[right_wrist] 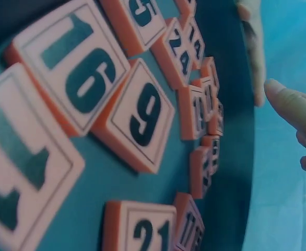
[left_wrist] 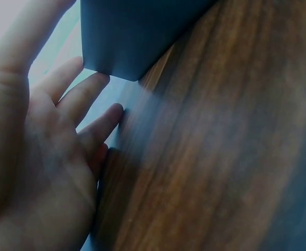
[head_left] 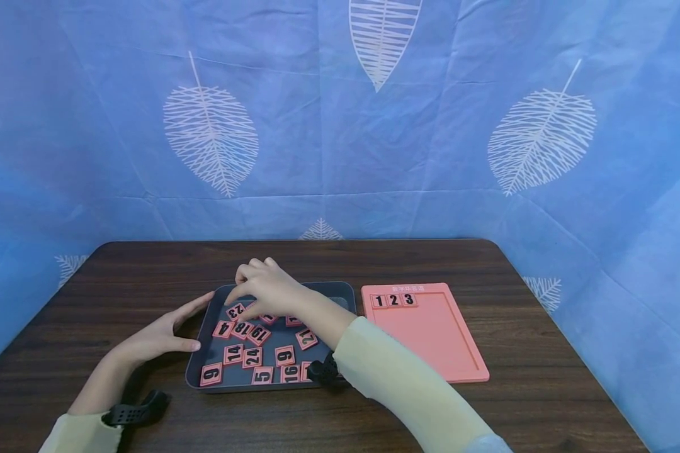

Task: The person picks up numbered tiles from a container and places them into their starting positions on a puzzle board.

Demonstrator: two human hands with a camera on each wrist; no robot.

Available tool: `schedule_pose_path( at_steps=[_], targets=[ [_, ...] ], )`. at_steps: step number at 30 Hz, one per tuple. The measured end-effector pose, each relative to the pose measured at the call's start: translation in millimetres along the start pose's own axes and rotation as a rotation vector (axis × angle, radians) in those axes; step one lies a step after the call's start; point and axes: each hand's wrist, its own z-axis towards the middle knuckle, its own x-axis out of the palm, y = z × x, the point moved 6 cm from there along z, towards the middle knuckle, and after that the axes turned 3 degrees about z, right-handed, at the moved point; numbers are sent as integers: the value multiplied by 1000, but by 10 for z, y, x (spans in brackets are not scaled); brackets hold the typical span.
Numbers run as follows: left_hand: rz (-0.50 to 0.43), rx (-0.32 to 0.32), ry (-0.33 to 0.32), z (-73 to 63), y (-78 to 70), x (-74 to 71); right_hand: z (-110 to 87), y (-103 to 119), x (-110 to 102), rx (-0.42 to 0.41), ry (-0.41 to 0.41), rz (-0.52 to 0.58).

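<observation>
A dark grey tray (head_left: 335, 290) holds several pink number tiles, lying at mixed angles. My left hand (head_left: 150, 340) rests against the tray's left side, thumb and fingers spread; its straight fingers touch the tray wall (left_wrist: 127, 36) in the left wrist view. Over the tray's back left part, my right hand (head_left: 272, 290) reaches down, thumb and index finger apart, close to the 23 tile (head_left: 235, 312) and the 18 tile (head_left: 242, 330). No tile shows between those fingers. The 4 tile (head_left: 223, 329) lies just left of the 18. In the right wrist view, the 9 tile (right_wrist: 141, 115) looks large.
Right of the tray lies a pink board (head_left: 425, 346) with a raised rim. The 1, 2 and 3 tiles (head_left: 393, 300) stand in a row at its top left. Beneath is a dark wood table (head_left: 249, 418), with a blue leaf-patterned cloth (head_left: 317, 126) behind.
</observation>
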Motion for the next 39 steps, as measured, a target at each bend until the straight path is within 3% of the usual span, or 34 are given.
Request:
schedule_pose_path(
  at_steps=[16, 26, 39],
  targets=[
    [25, -16, -19, -23, -1, -34, 227, -11, 233, 39, 63, -60],
    [20, -4, -5, -26, -36, -17, 327, 7, 338, 20, 103, -59],
    [38, 0, -2, -19, -78, 9, 303, -14, 506, 49, 150, 36]
  ],
)
